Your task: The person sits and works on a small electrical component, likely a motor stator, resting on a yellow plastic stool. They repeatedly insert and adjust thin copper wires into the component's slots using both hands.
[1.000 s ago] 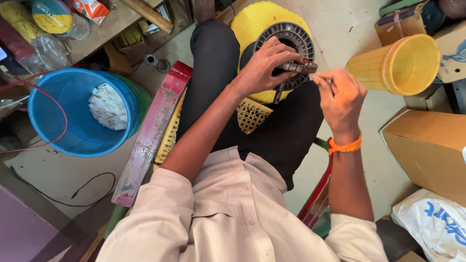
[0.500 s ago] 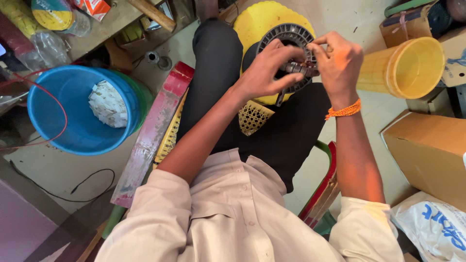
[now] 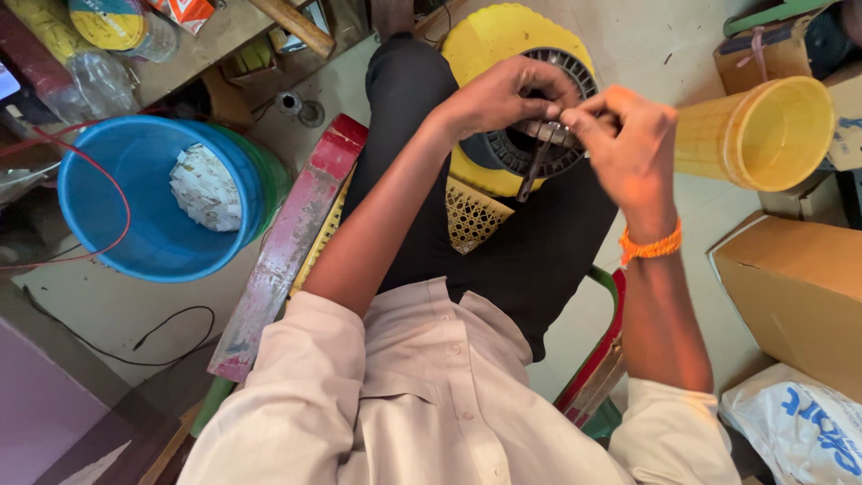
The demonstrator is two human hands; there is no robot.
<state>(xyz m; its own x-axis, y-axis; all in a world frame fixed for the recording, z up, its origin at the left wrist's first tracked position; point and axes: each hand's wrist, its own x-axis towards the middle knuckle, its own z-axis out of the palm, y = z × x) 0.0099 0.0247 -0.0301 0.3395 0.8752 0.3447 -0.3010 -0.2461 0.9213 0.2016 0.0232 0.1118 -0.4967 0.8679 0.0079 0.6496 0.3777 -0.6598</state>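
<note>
**Slotted metal ring on lap, worked by two hands**

Item: dark slotted metal ring (image 3: 530, 148), round, ribbed all round its rim, lying on a yellow disc (image 3: 489, 45) across the person's lap, over black trousers (image 3: 530, 260).

Left hand (image 3: 503, 94): resting on the ring's upper edge, fingers curled over it and pinched at a small grey strip (image 3: 552, 133) at the ring's near side.

Right hand (image 3: 633, 148): fingers closed, pinching the same strip from the other side; fingertips of both hands meet there. Orange thread band (image 3: 651, 244) on the wrist.

Also at the ring: a thin dark rod (image 3: 532, 175) hanging down from the pinch point across the slots.

Surroundings: blue bucket (image 3: 148, 238) holding white scraps (image 3: 206, 187), well to the left; red-painted plank (image 3: 292, 242) beside the left leg; yellow plastic tub (image 3: 763, 135) on its side near the right hand; cardboard box (image 3: 799, 296) at lower right
</note>
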